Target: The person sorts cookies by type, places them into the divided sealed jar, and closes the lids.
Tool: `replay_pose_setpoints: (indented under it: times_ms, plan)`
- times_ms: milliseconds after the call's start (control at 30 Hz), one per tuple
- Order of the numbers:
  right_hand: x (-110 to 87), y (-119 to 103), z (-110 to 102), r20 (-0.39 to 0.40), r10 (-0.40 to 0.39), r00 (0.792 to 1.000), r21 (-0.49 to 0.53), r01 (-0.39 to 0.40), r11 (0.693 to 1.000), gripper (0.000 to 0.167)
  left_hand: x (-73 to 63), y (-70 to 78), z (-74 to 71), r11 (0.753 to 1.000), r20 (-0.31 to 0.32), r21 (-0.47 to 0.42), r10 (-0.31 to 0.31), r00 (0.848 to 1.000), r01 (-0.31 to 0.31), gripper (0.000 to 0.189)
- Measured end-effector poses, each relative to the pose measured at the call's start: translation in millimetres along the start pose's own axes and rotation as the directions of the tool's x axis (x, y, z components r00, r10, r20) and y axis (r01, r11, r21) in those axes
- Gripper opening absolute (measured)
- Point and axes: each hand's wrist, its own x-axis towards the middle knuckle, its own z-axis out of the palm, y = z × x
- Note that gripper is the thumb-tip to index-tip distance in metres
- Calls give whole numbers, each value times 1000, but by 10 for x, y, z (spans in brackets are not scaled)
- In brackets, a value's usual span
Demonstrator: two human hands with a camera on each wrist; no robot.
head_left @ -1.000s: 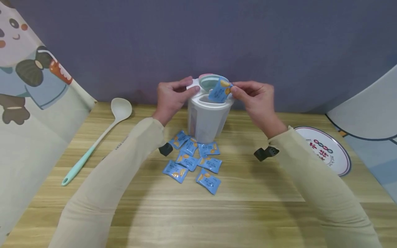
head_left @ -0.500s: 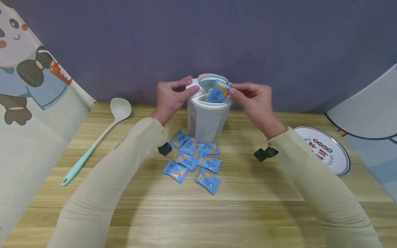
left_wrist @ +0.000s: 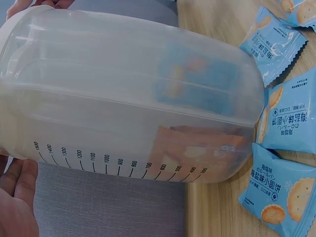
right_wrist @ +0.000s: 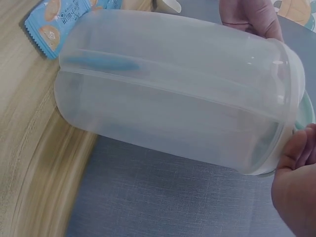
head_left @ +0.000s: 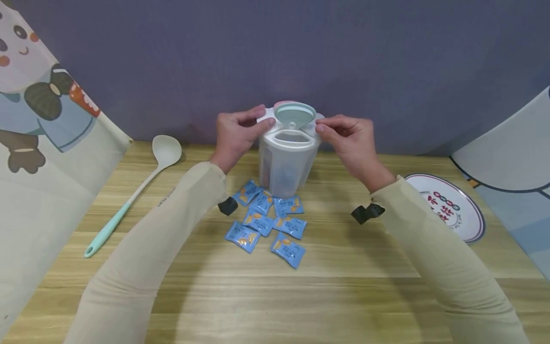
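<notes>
A tall translucent storage container [head_left: 287,165] with a white lid stands upright at the back of the table. One green flap [head_left: 294,113] is raised behind an opening in the lid. My left hand [head_left: 238,136] grips the lid's left edge between thumb and fingers. At the right edge, my right hand [head_left: 350,143] pinches the rim with thumb and forefinger. Through the wall in the left wrist view show a blue biscuit packet [left_wrist: 197,81] and an orange packet [left_wrist: 197,153], in separate compartments low down. Several blue biscuit packets [head_left: 259,223] lie in front of the container.
A ladle [head_left: 146,179] with a mint-green handle lies at the left. At the right a white plate [head_left: 466,210] with red lettering sits partly behind the right sleeve [head_left: 438,258]. A grey-blue wall [head_left: 275,52] rises right behind the table.
My right hand has let go of a blue biscuit packet, which has dropped through the lid's opening into the container. The right fingers have shifted slightly left, to the rim. The left hand holds still.
</notes>
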Motion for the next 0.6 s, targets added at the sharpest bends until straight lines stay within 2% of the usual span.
replay_pose_setpoints:
  times_ms: [267,433,600]
  plan:
    - [-6,7,3,-2,8,1000,22,-8,1000,10,11,-15,-10,1000,-12,-3,20,1000,-20,33]
    - [-55,-6,-18,7,19,1000,-30,-19,999,9,8,-20,-15,1000,-12,3,8,1000,-8,33]
    - [-190,25,-91,100,49,994,-67,-42,997,10,-3,-13,-13,1000,-8,1,11,1000,-11,33]
